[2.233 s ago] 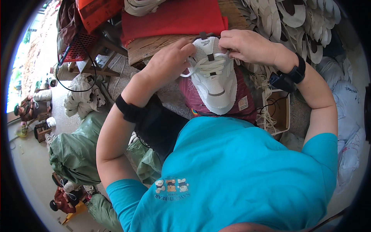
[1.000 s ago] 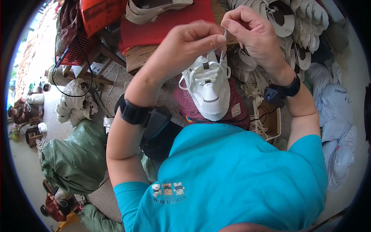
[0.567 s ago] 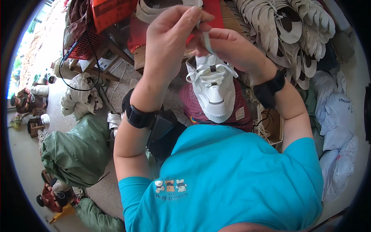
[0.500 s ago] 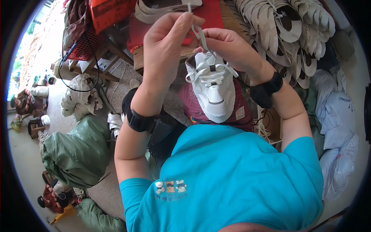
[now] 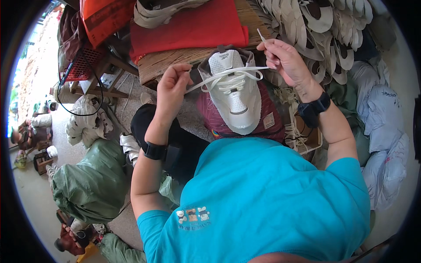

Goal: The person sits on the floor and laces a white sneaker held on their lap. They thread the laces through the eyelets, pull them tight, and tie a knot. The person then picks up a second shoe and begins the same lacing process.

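Observation:
A white shoe upper (image 5: 244, 119) lies on a maroon striped cloth (image 5: 268, 98) in front of me, toe toward me. Its white shoelace (image 5: 196, 86) crosses over the tongue and is pulled out to both sides. To the left of the shoe, my left hand (image 5: 172, 87) pinches one end of the lace. My right hand (image 5: 287, 62) is on the right, closed on the other end; the lace tip sticks up above its fingers. Both hands are apart from the shoe itself.
Beyond the shoe is a wooden table (image 5: 184, 59) with a red cloth (image 5: 197, 33) and beige shoe pieces (image 5: 155, 16). Bundled uppers (image 5: 315, 22) hang at far right. A box of laces (image 5: 302, 138) stands right. Green (image 5: 92, 184) and white sacks (image 5: 386, 127) lie around; people sit at left.
My hands have moved from close together above the shoe's collar to either side of it, drawing the lace out across the tongue. The view has shifted slightly.

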Demonstrator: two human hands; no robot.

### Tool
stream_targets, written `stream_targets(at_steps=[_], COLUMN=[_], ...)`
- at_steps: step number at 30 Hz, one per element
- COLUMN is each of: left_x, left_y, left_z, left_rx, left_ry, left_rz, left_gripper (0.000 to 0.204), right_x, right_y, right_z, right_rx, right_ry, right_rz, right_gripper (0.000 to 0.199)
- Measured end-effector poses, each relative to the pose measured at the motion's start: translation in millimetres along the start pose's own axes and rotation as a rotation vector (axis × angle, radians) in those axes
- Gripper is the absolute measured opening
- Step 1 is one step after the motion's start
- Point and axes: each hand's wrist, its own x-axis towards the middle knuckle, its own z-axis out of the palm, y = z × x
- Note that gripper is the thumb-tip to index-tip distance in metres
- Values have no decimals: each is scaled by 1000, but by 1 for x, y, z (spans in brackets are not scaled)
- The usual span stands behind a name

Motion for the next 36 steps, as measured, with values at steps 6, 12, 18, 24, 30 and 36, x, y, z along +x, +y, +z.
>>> stream_targets(at_steps=[6, 12, 18, 24, 30, 36], left_x=[-3, -2, -4, -1, 16, 34], left_y=[-10, -9, -4, 0, 21, 18], left_z=[7, 20, 25, 36, 13, -13], left_rx=[-13, -55, -92, 367, 580, 783], left_ry=[-80, -66, -70, 3, -222, -385], left_rz=[89, 19, -2, 180, 231, 592], left_gripper=[14, 15, 16, 18, 25, 15], right_x=[-16, -17, -8, -5, 3, 16], right_y=[-8, 5, 16, 4, -2, -36], right_z=[-7, 2, 6, 10, 22, 26], right_rx=[-244, -724, -953, -1096, -1294, -1174], right_ry=[56, -57, -51, -35, -87, -285], right_rz=[-14, -160, -285, -250, -475, -410], right_gripper=[23, 19, 16, 17, 17, 20])
